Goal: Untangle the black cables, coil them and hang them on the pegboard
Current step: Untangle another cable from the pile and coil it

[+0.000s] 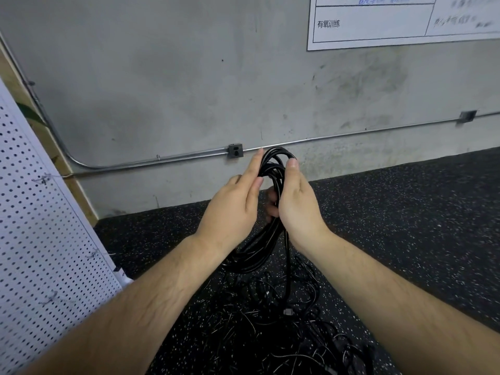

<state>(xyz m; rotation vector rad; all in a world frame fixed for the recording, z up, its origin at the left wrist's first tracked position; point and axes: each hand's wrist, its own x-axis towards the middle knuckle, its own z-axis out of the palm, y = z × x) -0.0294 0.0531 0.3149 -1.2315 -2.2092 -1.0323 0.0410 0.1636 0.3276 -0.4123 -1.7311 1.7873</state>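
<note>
A coil of black cable (pixel 273 169) is held up in front of me, its loops reaching from the top near the wall conduit down to about wrist height. My right hand (pixel 296 204) grips the coil, thumb over the top and fingers curled round the strands. My left hand (pixel 232 204) lies flat against the coil's left side with straight fingers. One strand hangs from the coil to a tangled heap of black cables (pixel 284 307) on the floor. The white pegboard (pixel 40 239) leans at the left.
The floor is black speckled rubber matting (pixel 405 226). A grey concrete wall carries a metal conduit (pixel 162 161) with a socket box (pixel 234 150). A white printed sheet (pixel 392 20) hangs at the upper right. Small wire hooks (pixel 43 179) stick out of the pegboard.
</note>
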